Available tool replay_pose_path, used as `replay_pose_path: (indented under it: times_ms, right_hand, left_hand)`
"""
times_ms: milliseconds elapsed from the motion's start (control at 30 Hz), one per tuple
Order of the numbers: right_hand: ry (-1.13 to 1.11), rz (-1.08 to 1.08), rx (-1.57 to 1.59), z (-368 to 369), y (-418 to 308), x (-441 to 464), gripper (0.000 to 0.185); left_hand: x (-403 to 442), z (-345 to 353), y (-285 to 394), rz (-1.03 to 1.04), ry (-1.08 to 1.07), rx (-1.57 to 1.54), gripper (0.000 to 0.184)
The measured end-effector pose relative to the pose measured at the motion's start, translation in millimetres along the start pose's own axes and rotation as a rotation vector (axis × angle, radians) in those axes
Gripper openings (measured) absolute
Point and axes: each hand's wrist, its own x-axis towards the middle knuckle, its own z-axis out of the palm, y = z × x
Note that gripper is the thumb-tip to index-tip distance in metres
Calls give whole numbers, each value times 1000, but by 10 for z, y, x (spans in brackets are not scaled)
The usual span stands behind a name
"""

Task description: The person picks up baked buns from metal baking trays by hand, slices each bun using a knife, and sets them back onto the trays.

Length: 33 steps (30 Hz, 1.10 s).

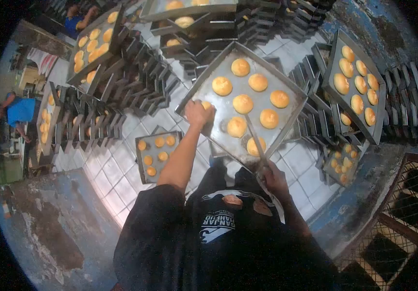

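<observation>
My left hand (198,114) is closed on a golden round bun (206,105) at the left side of a metal tray (257,51). The tray bears several more shiny buns (243,104) and lies tilted cornerwise in front of me. My right hand (275,179), at the tray's near corner, is closed on a long thin tool (254,133). The tool's blade reaches up over the tray, between the buns, and its tip is near the middle one. Part of the held bun is hidden by my left fingers.
Stacked trays of buns stand at the upper left (92,46), top (189,9) and right (357,87). A lower tray (141,172) is on the white tiled floor (116,182). A person in blue (20,110) is at the far left, another (73,22) at the upper left. A metal grille (393,223) is lower right.
</observation>
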Motion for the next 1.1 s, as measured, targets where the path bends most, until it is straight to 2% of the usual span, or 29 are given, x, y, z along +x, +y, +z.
replay_pose_path:
  times_ms: [33, 67, 100, 133, 167, 233, 267, 333, 367, 433, 467, 567, 600, 700, 733, 833, 933, 1033, 1100]
  right_hand:
    - [2, 44, 79, 1, -203, 57, 44]
    - [1, 84, 159, 27, -293, 132, 40]
    - [39, -29, 196, 8, -346, 329, 42]
    - [15, 28, 248, 24, -362, 296, 42]
    - [-1, 82, 290, -2, -395, 277, 42]
    - [-44, 93, 315, -143, -535, 261, 43]
    - [16, -21, 250, -92, -439, 388, 43]
    - [63, -161, 200, -131, -722, 454, 44]
    - [17, -184, 220, -224, -923, 448, 44]
    - [-41, -224, 241, -333, -1238, 405, 44]
    - [-35, -295, 202, -354, -1293, 408, 44]
    - [-36, -431, 136, -421, -1420, 346, 44]
    - [-29, -478, 109, -441, -1432, 323, 44]
    - [-13, -546, 54, -457, -1338, 315, 43]
    - [-16, -549, 54, -481, -1327, 292, 43]
    - [11, -584, 102, -570, -1330, 276, 41]
    - [54, -586, 72, -612, -1373, 405, 42]
    - [131, -645, 123, -669, -1484, 501, 44]
    - [26, -566, 109, -737, -1529, 438, 44]
  left_hand:
    - [-58, 28, -17, 67, -11, 52, 72]
    - [-81, 213, -90, 126, -50, -31, 76]
    - [10, 118, -65, 280, 119, -244, 70]
    - [-209, 201, -73, 303, 77, -277, 69]
    - [-404, 59, 94, 190, -78, -323, 68]
    - [-636, 37, 236, 61, -117, -756, 59]
    - [-615, -19, 311, 78, -93, -758, 59]
    - [-651, -218, 412, -94, -248, -1858, 43]
    - [-638, -333, 453, -73, -221, -1853, 43]
    - [-581, -474, 508, -240, -220, -2321, 41]
    - [-522, -515, 532, -259, -194, -2298, 49]
    - [-620, -843, 799, -217, -133, -2388, 50]
    - [-614, -884, 828, -154, -191, -2401, 52]
    - [-604, -962, 905, -178, -157, -2462, 53]
    - [-621, -976, 912, -141, -200, -2455, 51]
    - [-723, -966, 1011, -56, -152, -2348, 49]
    - [-926, -969, 1274, -38, -147, -2231, 47]
    - [-1057, -916, 1437, -110, -190, -2256, 48]
    - [-959, -942, 1373, -113, -153, -2260, 49]
